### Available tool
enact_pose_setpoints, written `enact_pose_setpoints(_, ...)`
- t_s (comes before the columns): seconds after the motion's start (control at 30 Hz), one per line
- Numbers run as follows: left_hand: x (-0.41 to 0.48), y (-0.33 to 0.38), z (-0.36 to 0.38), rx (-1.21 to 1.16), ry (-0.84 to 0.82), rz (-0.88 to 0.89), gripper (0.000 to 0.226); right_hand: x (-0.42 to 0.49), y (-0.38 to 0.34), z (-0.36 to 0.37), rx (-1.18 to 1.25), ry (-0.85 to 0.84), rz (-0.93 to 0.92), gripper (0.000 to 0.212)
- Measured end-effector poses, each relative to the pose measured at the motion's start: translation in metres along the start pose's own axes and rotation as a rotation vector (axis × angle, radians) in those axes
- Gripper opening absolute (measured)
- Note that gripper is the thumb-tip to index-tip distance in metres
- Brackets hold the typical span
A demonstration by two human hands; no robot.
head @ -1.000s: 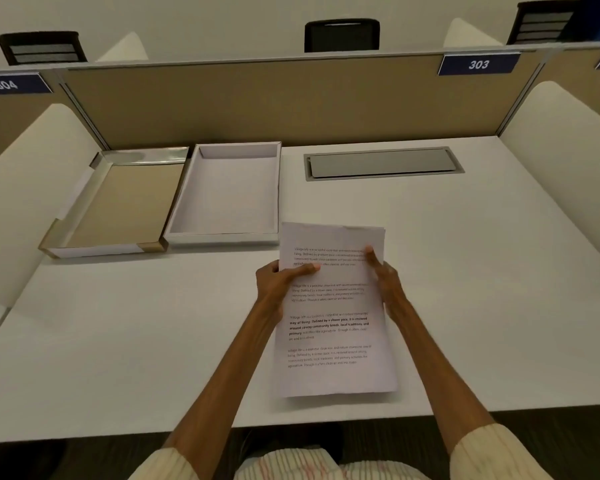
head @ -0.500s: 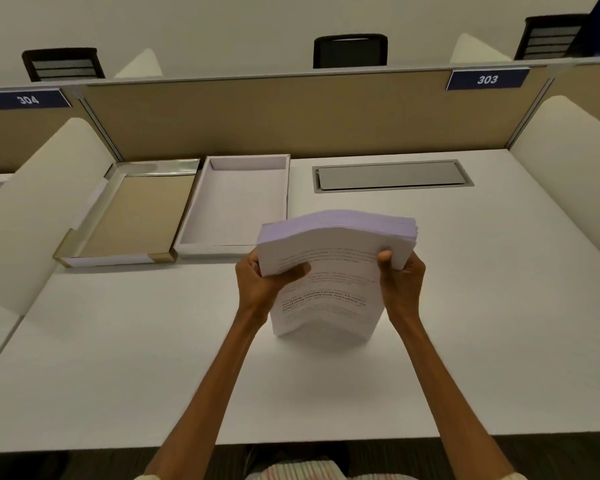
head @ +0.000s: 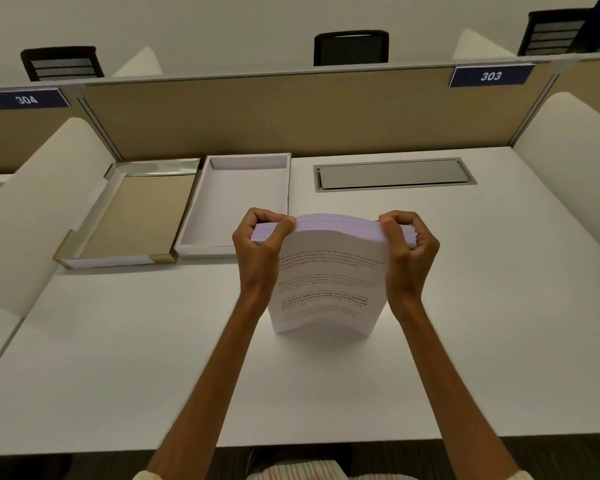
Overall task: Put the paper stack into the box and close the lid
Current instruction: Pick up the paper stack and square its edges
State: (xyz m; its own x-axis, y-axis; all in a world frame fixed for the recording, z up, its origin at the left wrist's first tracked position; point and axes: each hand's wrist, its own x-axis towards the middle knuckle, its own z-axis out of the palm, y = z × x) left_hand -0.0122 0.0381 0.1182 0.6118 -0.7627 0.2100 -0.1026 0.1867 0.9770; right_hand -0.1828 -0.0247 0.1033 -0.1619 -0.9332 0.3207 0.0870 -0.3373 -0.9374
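Note:
The paper stack (head: pixel 329 282) stands upright on its bottom edge on the white desk, its printed front sheet facing me and bowed. My left hand (head: pixel 257 247) grips its upper left corner and my right hand (head: pixel 409 251) grips its upper right corner. Behind and left of the stack lies the open white box (head: pixel 234 249), shallow and with nothing in it. To the left of the box lies the lid (head: pixel 118 261), upside down, with a tan inside and gold corners.
A grey cable hatch (head: pixel 394 174) is set into the desk (head: pixel 153 358) at the back right. A tan partition (head: pixel 291 112) closes the back, with white side dividers (head: pixel 32 216) left and right. The desk's front edge runs near my body.
The stack lay flat on the desk under both hands; I have lifted it and stood it on its bottom edge, my hands now at its top corners.

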Motion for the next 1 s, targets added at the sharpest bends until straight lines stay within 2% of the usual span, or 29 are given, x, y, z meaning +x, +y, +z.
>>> enact_pose_setpoints(0.1,-0.004,-0.005,-0.005,-0.052,0.004,0.034,0.015,-0.006,0.000,-0.008,0.065,-0.108,0.001,0.038)
enact_pose_setpoints(0.2,-0.013,-0.021,-0.017,-0.089,-0.081,0.030,0.043,-0.018,0.016,-0.021,0.102,-0.258,0.085,0.053)
enact_pose_setpoints(0.27,-0.018,-0.033,-0.021,-0.089,-0.122,-0.054,0.059,-0.023,0.029,-0.024,0.090,-0.296,0.176,0.045)
enact_pose_setpoints(0.33,-0.017,-0.042,-0.019,-0.059,-0.142,-0.106,0.054,-0.022,0.037,-0.023,0.048,-0.311,0.245,0.036)
enact_pose_setpoints(0.43,-0.008,-0.038,-0.017,-0.006,-0.153,-0.042,0.042,-0.011,0.036,-0.018,0.046,-0.343,0.245,0.032)
enact_pose_setpoints(0.63,0.001,-0.043,-0.023,-0.018,-0.174,-0.017,0.045,-0.006,0.033,-0.019,0.066,-0.425,0.212,0.037)
enact_pose_setpoints(0.8,-0.004,-0.059,-0.024,-0.019,-0.209,-0.012,0.047,-0.007,0.047,-0.023,0.048,-0.413,0.251,0.038)
enact_pose_setpoints(1.0,-0.023,-0.101,-0.026,0.112,-0.173,-0.138,0.046,-0.025,0.072,-0.030,0.004,-0.388,0.289,0.035)
